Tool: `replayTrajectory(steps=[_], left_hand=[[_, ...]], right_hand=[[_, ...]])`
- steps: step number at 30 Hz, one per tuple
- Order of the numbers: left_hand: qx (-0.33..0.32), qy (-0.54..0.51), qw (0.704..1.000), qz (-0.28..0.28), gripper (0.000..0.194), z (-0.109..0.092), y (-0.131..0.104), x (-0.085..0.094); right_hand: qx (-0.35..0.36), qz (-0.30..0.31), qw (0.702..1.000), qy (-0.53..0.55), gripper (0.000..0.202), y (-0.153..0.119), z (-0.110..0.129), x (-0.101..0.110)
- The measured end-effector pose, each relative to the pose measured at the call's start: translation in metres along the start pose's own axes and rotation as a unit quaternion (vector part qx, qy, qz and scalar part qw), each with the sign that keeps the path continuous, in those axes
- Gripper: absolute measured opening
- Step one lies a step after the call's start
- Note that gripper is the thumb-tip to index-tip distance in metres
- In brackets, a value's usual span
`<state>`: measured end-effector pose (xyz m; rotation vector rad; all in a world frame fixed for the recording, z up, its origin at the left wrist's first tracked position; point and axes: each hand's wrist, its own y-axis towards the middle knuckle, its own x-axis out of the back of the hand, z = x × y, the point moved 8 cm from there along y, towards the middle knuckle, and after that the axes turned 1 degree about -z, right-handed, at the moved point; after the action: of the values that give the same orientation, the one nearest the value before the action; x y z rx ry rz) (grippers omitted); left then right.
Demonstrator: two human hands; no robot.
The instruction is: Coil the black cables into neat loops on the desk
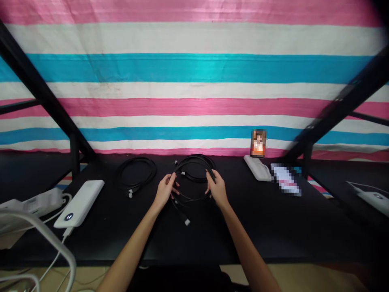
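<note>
My left hand [165,189] and my right hand [216,187] hold a looped black cable [194,199] between them, each with fingers closed round one side of the coil. A light-coloured connector [187,222] hangs from it below my left hand. Just behind, a second coiled black cable [199,179] lies on the black table [194,243], partly covered by the held loop. To the left lies another black coil [135,159] with pale connectors [130,194] at its front.
On the left are a white power bank [82,202], a white power strip [45,201] and white cords. At the back right a pixelated card [258,144] stands on a white device [257,168]. Another white device [375,199] is at far right.
</note>
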<state>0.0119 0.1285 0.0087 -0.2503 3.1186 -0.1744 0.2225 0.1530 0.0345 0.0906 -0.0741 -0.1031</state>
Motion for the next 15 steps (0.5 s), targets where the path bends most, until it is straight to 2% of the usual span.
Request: replayTrajectory(steps=[5, 9, 12, 15], left_hand=[[0.011, 0.059, 0.998, -0.007, 0.041, 0.005, 0.003, 0.006], [0.018, 0.059, 0.998, 0.007, 0.042, 0.008, 0.003, 0.004], [0.013, 0.072, 0.997, 0.015, 0.046, 0.012, 0.003, 0.002], [-0.011, 0.087, 0.996, 0.035, 0.049, 0.013, 0.002, -0.003]], right_hand=[[0.011, -0.060, 0.998, 0.032, 0.047, 0.003, 0.002, 0.011], [0.064, -0.099, 0.992, 0.051, 0.040, 0.005, 0.007, 0.020], [0.104, -0.079, 0.988, 0.077, 0.034, 0.003, 0.013, 0.016], [0.087, -0.027, 0.982, 0.164, 0.037, 0.002, 0.013, 0.005]])
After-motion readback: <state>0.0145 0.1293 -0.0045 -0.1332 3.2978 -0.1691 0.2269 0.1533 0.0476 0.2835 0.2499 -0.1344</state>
